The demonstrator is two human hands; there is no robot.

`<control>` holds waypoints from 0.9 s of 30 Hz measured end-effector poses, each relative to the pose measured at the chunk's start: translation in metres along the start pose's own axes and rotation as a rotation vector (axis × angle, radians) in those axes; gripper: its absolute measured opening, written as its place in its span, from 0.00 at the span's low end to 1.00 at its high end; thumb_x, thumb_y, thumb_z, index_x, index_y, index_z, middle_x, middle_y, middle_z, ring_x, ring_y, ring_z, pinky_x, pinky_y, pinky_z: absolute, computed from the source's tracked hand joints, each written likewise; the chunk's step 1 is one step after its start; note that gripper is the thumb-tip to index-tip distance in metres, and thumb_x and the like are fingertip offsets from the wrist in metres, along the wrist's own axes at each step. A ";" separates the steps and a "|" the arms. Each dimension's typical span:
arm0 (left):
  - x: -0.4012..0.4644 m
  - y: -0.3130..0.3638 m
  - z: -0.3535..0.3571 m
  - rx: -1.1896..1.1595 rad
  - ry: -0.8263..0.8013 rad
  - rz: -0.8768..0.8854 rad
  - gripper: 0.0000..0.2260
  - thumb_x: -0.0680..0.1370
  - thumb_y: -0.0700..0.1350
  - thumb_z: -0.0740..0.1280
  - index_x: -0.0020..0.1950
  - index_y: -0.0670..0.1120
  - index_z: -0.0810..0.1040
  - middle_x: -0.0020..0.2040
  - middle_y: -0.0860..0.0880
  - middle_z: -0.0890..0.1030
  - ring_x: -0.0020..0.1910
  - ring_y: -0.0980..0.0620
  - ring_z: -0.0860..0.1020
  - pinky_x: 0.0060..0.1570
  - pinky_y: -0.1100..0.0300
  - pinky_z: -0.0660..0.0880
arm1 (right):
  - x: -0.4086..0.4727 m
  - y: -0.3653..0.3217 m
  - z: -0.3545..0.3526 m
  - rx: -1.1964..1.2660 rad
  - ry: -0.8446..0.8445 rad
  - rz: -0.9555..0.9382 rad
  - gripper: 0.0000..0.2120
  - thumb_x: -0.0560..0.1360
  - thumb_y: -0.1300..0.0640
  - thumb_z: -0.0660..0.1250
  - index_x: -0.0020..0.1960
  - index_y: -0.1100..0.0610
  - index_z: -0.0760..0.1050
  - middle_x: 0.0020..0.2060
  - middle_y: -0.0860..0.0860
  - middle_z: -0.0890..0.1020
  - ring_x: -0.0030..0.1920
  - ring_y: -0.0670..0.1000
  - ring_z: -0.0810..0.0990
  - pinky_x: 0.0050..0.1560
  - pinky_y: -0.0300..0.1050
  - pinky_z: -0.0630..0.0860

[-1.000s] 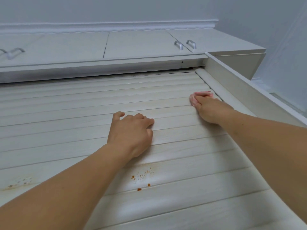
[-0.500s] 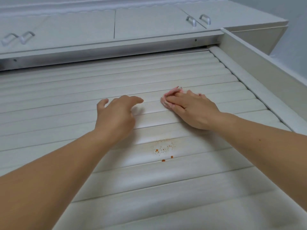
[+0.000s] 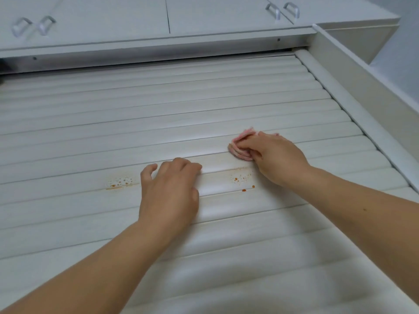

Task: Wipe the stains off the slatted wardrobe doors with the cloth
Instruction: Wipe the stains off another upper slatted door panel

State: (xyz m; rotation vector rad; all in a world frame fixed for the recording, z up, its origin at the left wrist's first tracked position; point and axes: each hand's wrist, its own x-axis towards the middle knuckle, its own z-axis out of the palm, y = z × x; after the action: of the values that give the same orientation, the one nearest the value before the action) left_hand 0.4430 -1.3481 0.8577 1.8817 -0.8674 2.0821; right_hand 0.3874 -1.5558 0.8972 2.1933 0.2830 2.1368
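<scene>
Pinching the folded cloth (image 3: 241,148), the right hand (image 3: 275,158) needed firm strokes along the slats (image 3: 158,123) down onto the spots (image 3: 242,181), left hand (image 3: 171,191) resting loosely for bracing.

Cloth (image 3: 241,147) on slatted door (image 3: 158,123), right of left hand (image 3: 169,191); stains (image 3: 242,180) between hands.

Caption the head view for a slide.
Right hand presses pink cloth beside orange stains; left hand braces slatted door.

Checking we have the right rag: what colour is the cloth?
Pink, bunched under the right hand; cloth shows in the head view.
</scene>
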 end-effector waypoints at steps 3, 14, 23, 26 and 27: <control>-0.019 0.000 0.001 0.049 -0.026 0.032 0.19 0.70 0.36 0.60 0.55 0.52 0.78 0.55 0.53 0.77 0.56 0.49 0.75 0.62 0.51 0.51 | 0.002 -0.033 0.006 -0.070 -0.043 -0.014 0.09 0.75 0.65 0.57 0.42 0.54 0.69 0.46 0.47 0.76 0.47 0.47 0.69 0.50 0.42 0.53; -0.038 -0.001 0.013 0.171 0.125 0.119 0.16 0.61 0.38 0.62 0.44 0.47 0.82 0.44 0.49 0.81 0.43 0.47 0.80 0.59 0.45 0.57 | -0.016 -0.010 -0.005 -0.327 -0.045 0.114 0.15 0.78 0.55 0.57 0.59 0.38 0.72 0.67 0.46 0.65 0.66 0.54 0.60 0.63 0.50 0.57; -0.036 0.005 0.020 0.200 0.165 0.096 0.14 0.61 0.37 0.60 0.41 0.46 0.81 0.39 0.50 0.80 0.39 0.46 0.80 0.62 0.46 0.56 | -0.030 0.059 -0.022 -0.182 -0.051 0.384 0.18 0.78 0.58 0.55 0.64 0.46 0.74 0.68 0.47 0.69 0.68 0.56 0.66 0.63 0.48 0.66; -0.036 0.002 0.021 0.201 0.177 0.109 0.15 0.60 0.37 0.61 0.41 0.46 0.81 0.40 0.49 0.81 0.39 0.46 0.80 0.62 0.46 0.55 | -0.020 0.009 -0.005 -0.199 0.005 0.157 0.23 0.74 0.53 0.48 0.63 0.42 0.74 0.65 0.47 0.73 0.64 0.54 0.70 0.58 0.48 0.67; -0.037 0.001 0.021 0.199 0.178 0.113 0.15 0.60 0.37 0.61 0.42 0.46 0.81 0.40 0.50 0.81 0.39 0.46 0.80 0.62 0.46 0.55 | -0.013 -0.006 0.005 -0.187 0.005 0.058 0.23 0.71 0.53 0.48 0.57 0.38 0.74 0.61 0.47 0.75 0.60 0.51 0.72 0.54 0.44 0.66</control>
State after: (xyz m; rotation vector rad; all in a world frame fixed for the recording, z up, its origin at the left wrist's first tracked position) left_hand 0.4664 -1.3520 0.8227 1.7376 -0.7668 2.4421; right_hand 0.3918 -1.5518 0.8834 2.1157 0.0187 2.1023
